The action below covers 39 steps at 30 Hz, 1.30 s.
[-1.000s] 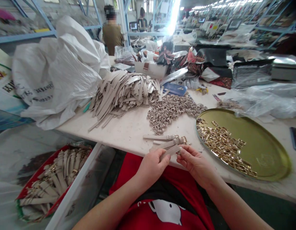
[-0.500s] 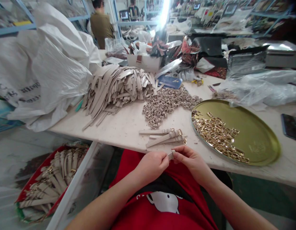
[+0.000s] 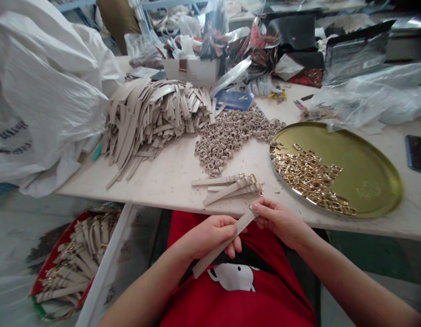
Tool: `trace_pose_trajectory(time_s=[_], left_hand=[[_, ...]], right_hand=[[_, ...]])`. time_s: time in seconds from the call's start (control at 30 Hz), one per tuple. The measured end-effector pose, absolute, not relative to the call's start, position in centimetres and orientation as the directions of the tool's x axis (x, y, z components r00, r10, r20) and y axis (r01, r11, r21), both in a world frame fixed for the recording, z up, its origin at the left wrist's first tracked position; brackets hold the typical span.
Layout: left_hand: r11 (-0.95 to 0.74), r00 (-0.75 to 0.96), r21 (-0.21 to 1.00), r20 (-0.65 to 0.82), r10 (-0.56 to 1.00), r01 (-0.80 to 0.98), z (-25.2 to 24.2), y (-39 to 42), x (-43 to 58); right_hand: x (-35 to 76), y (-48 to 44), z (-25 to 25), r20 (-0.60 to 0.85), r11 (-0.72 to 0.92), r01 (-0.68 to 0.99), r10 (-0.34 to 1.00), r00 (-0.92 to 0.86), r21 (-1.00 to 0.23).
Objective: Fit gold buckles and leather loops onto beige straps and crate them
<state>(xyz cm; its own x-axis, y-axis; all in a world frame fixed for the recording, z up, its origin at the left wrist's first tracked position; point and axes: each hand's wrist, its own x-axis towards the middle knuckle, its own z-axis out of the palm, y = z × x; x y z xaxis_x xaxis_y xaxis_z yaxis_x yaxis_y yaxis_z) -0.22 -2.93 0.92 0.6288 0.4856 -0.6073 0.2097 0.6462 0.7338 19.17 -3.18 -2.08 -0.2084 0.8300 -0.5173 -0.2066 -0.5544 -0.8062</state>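
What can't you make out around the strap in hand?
Head view:
- Strap: its middle is hidden by the left hand.
- Strap's upper end: hidden inside the right hand.
- Buckles: too small to tell their exact shape.
- Dark flat object: cut off by the right edge.

Nothing legible in full. White woven sack (image 3: 17,136), left: dark printed lettering across the folds, too creased and blurred to read. Brass tray (image 3: 364,189): faint stamped mark on the bare metal, unreadable. Blue card (image 3: 233,101): small gold marking, too small to read. Red shirt (image 3: 210,299): white cartoon print, no readable words.
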Motion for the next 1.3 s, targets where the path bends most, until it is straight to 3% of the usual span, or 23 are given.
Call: trace_pose_trajectory(time_s=[0.13,0.27,0.4,0.47,0.57,0.67,0.73,0.97,1.17,1.23,1.3], left_hand=[[0.596,0.61,0.787,-0.552,0.568,0.158,0.4,-2.8,0.9],[0.572,0.597,0.811,-0.521,0.609,0.125,0.6,-2.1,1.7],[0.525,0.555,0.841,-0.499,0.665,0.127,0.3,-0.9,2.1],[0.531,0.514,0.839,-0.511,0.689,0.121,-0.1,-0.5,2.2],[0.534,0.492,0.838,-0.514,0.702,0.113,-0.6,-0.2,2.2],[0.535,0.492,0.838,-0.514,0.702,0.112,-0.8,-0.2,2.2],[0.535,0.49,0.836,-0.519,0.7,0.121,-0.7,-0.2,2.2],[0.475,0.505,0.861,-0.497,0.706,0.182,0.1,-1.3,2.5],[0.407,0.474,0.901,-0.427,0.77,0.151,1.1,-2.8,2.4],[0.369,0.44,0.922,-0.383,0.812,0.122,1.4,-2.9,2.6],[0.312,0.405,0.946,-0.321,0.856,0.09,1.7,-2.7,2.8]], right_hand=[[18.0,-3.9,-2.0,-0.466,-0.496,-0.116,0.859,-0.21,-0.861],[17.3,-4.3,-1.1,-0.309,-0.307,0.035,0.941,-0.138,-0.951],[20.2,-2.0,-0.6,-0.173,-0.139,0.266,0.979,-0.111,-0.954],[23.2,0.3,-0.5,-0.062,-0.075,0.499,0.997,0.043,-0.863],[27.8,4.2,-0.7,0.079,-0.044,0.845,0.992,0.101,-0.533],[30.3,6.9,-1.3,-0.044,-0.026,0.962,0.999,0.014,-0.271],[30.7,7.7,-1.6,-0.138,-0.008,0.976,0.99,-0.023,-0.22],[30.7,8.9,-1.6,-0.231,-0.046,0.943,0.972,-0.033,-0.329],[29.7,7.0,0.1,-0.124,-0.04,0.884,0.992,-0.021,-0.465],[28.0,5.0,0.8,-0.118,-0.005,0.784,0.989,-0.088,-0.621],[25.6,2.6,1.3,-0.147,-0.01,0.516,0.963,-0.225,-0.856]])
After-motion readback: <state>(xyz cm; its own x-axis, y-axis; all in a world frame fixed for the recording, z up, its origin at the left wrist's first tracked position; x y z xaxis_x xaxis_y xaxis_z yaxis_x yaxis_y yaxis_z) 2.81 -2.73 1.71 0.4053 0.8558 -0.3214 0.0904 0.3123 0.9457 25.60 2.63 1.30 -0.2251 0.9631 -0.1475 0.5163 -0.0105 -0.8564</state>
